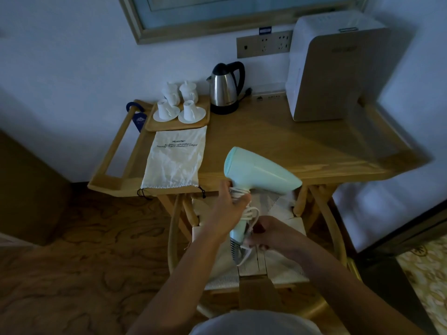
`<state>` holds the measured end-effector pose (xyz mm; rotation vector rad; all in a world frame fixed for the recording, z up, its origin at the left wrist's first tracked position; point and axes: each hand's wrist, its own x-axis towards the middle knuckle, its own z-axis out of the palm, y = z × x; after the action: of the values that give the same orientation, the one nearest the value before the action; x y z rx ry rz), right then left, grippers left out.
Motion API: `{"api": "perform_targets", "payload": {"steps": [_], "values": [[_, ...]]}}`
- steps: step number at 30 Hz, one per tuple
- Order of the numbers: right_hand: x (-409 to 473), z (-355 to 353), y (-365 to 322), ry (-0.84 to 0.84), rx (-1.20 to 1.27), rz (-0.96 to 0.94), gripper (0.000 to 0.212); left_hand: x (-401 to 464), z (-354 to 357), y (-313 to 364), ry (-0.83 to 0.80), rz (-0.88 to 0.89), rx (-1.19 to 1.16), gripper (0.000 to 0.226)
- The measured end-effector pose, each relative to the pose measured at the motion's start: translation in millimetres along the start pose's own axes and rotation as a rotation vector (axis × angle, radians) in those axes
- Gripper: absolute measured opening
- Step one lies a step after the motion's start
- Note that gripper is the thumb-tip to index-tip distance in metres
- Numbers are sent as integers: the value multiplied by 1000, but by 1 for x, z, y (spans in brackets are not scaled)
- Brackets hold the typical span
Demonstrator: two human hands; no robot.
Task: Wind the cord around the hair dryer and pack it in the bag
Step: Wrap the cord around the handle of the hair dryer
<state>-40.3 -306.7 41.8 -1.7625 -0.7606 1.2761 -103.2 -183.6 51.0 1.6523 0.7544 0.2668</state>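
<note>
A pale mint hair dryer (261, 171) hangs in the air just in front of the table's near edge, nozzle end pointing right and handle pointing down. Its white cord (250, 212) is coiled in several turns around the handle. My left hand (231, 201) grips the upper handle over the coils. My right hand (266, 234) holds the cord's loose end beside the lower handle, near the grey strain relief. A white drawstring bag (175, 158) with printed text lies flat on the table to the left, its drawstring mouth at the near edge.
On the wooden table (302, 146) stand a steel kettle (226, 88), a tray (154, 125) with white cups and saucers, and a large white appliance (331, 68). A wall socket panel (263, 45) is behind. A chair with a woven seat (273, 269) is below my hands.
</note>
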Motion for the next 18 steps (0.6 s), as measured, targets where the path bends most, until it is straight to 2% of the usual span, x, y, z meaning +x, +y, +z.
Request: {"api": "perform_targets", "payload": {"steps": [6, 8, 10, 13, 16, 18], "values": [[0, 13, -13, 158, -116, -70, 18, 4, 1, 3, -37, 11, 63, 34], [-3, 14, -13, 134, -6, -76, 27, 5, -1, 3, -16, -4, 38, 34], [-7, 13, -12, 40, 46, -71, 30, 6, -5, -1, -2, -47, -3, 33], [-6, 12, -8, -19, -148, -94, 26, 3, -4, -8, -25, -66, 9, 34], [2, 22, -1, 135, -355, -153, 14, 1, 0, -10, 3, -12, 33, 35], [4, 30, 2, 263, -296, -176, 14, 3, -2, -10, 1, -24, -17, 34]]}}
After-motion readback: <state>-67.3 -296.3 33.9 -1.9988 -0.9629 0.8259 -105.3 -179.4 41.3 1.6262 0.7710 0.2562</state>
